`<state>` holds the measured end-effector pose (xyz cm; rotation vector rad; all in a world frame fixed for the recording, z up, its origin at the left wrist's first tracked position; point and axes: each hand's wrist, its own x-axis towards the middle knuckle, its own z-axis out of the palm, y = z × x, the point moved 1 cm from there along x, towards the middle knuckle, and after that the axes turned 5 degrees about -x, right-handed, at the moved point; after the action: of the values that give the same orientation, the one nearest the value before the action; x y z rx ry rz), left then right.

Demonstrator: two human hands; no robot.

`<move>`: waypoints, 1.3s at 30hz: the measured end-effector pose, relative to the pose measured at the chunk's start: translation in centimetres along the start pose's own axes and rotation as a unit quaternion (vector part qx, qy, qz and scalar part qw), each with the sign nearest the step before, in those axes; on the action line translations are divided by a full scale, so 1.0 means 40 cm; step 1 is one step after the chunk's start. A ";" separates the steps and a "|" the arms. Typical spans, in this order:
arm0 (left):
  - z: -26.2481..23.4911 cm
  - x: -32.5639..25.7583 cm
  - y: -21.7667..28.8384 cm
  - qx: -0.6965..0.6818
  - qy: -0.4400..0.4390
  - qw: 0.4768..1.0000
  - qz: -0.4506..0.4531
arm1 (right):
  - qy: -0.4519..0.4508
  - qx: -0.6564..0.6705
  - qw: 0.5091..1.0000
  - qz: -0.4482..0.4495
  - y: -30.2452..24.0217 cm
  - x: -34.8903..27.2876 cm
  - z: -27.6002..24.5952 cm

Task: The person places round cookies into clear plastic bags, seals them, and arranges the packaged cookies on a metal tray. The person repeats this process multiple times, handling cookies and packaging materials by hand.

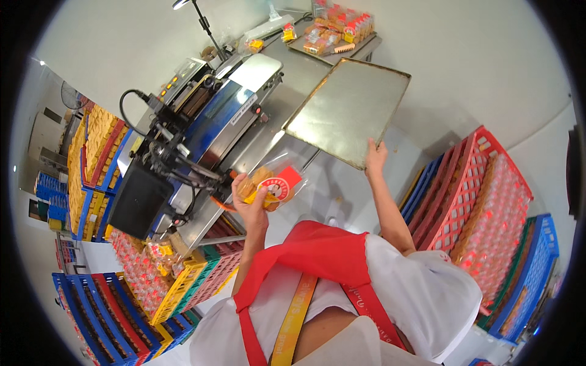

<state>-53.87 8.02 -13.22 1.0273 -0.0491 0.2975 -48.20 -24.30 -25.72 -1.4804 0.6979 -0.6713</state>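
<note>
1. Closest to the camera is the wearer's own gear: a white shirt (421, 287) with a red neckerchief (329, 250) across the chest, plus a yellow strap (296, 317) hanging down the front.
2. Left hand (251, 204) has a clear bag (278, 183) of golden baked stuff, red and yellow label and all. Thumb's in front, the other fingers are mostly tucked behind, so it's a closed grip. The bag's up in the air, just beside the machine.
3. Right hand (375, 157) is out at the near right edge of a bare baking tray (351, 110), fingers pinched narrow around the rim. Can't see much of what's happening underneath. Also can't tell if the tray's far side touches the metal table (293, 91).
4. That machine (217, 116) with the blue panel sits on the table, left of the tray, with a black box (140, 198) near it.
5. Far end of the table: another tray loaded with bagged buns (332, 33), with a knife (343, 49) by its edge.
6. Off to the right, a tilted-looking red crate (455, 219) stands near a blue crate (531, 280). Lower left, there's a yellow crate (180, 299) with packaged goods.
</note>
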 end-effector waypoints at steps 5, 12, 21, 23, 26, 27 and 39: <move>0.060 0.143 -0.073 0.010 -0.003 1.000 -0.012 | -0.188 0.004 0.982 0.007 -0.061 0.288 -0.021; 0.194 0.368 -0.231 -0.032 -0.032 0.998 -0.043 | -0.417 -0.123 0.898 0.065 -0.148 0.610 0.118; 0.333 0.602 -0.333 -0.050 -0.045 0.995 -0.078 | -0.567 -0.169 0.800 0.098 -0.055 0.840 0.478; 0.343 0.638 -0.345 -0.038 -0.043 0.996 -0.074 | -0.588 -0.158 0.785 0.117 -0.019 0.876 0.563; 0.376 0.677 -0.352 -0.013 -0.022 0.998 -0.063 | -0.588 -0.101 0.798 0.088 0.042 0.908 0.669; 0.377 0.692 -0.365 -0.004 -0.005 0.999 -0.047 | -0.555 -0.188 0.810 -0.019 0.052 0.924 0.699; 0.515 0.844 -0.445 0.083 0.180 0.977 0.084 | -0.584 -0.038 0.780 -0.221 -0.383 0.918 0.816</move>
<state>-14.72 -10.54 -11.33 1.1231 0.2200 0.6472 0.73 -31.39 -11.45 -1.7936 -0.6157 0.0494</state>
